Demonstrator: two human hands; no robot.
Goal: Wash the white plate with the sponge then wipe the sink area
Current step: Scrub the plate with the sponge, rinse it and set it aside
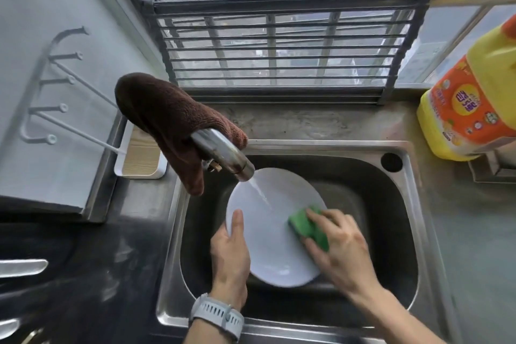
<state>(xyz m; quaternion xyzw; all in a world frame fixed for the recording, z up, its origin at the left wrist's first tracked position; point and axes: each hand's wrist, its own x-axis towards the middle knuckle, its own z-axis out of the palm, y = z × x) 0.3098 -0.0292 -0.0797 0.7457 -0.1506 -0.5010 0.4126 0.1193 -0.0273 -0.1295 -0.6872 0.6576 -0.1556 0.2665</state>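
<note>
Left hand (230,257) grip pinching round glossy white plate (268,234) rim, right hand (339,246) grip clutching green sponge (308,227)

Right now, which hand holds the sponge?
The right hand presses the green sponge on the white plate; the left hand, wearing a watch, steadies the rim.

Soft grey daylight comes from the window (279,45) beyond the hands (230,257). The edges bend. The right hand (342,251) looks blurry.

The plate (268,232) sits in the sink (413,204), under the faucet (223,153), bottle (469,109) right.
</note>
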